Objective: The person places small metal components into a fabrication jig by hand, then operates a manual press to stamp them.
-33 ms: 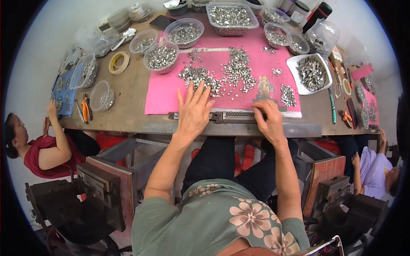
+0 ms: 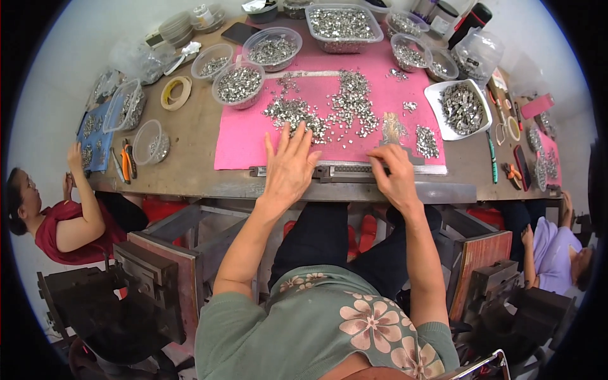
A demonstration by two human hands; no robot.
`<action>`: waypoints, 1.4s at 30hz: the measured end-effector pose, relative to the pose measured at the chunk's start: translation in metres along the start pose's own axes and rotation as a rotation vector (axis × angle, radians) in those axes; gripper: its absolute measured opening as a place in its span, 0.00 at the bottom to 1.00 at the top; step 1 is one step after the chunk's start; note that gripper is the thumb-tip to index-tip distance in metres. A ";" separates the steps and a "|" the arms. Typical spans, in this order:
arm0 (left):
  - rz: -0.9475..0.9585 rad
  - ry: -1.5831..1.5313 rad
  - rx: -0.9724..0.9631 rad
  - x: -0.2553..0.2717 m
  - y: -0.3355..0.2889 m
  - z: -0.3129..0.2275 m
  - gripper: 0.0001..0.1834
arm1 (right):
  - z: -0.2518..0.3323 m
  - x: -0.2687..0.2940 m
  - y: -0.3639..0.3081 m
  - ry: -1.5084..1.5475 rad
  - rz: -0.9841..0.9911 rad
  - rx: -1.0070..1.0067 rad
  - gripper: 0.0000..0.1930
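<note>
My left hand lies palm down with its fingers spread on the pink mat, fingertips at the near edge of a heap of small shiny metal pieces. My right hand is curled, with thumb and fingers drawn close together over the right part of a dark slotted metal rail at the table's front edge. Anything between those fingertips is too small to make out. Just beyond the right hand lies a patch of fine metal pieces, with a separate small pile to its right.
Clear plastic tubs of metal pieces and a white dish ring the mat. Tape and orange-handled pliers lie left; a green tool lies right. People sit at both sides, one in a red top.
My right hand has shifted slightly left along the rail, its fingertips reaching further left. My left hand has barely moved.
</note>
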State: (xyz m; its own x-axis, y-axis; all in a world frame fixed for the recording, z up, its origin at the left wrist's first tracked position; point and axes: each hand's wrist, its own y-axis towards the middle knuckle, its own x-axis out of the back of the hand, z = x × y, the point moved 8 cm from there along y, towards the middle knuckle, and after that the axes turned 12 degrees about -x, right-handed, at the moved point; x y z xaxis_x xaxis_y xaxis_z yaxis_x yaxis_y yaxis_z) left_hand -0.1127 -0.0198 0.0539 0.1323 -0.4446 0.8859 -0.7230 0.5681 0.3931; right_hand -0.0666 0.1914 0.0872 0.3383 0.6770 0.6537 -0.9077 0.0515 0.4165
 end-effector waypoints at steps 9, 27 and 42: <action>0.134 -0.247 -0.157 -0.011 -0.001 -0.040 0.28 | 0.010 -0.050 0.022 -0.124 0.067 0.051 0.05; -0.154 -0.122 -0.031 0.017 0.013 0.019 0.05 | 0.018 -0.039 0.009 0.016 0.175 0.004 0.05; -0.199 -0.296 -0.260 0.019 0.009 -0.034 0.04 | 0.028 -0.039 -0.009 -0.004 0.180 0.119 0.08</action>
State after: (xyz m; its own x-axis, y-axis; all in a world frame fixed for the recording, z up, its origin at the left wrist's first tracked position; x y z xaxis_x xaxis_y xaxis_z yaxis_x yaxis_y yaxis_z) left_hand -0.0936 0.0002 0.0823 0.0242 -0.7206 0.6929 -0.5033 0.5900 0.6313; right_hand -0.0646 0.1438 0.0756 0.1742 0.6641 0.7271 -0.9182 -0.1572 0.3636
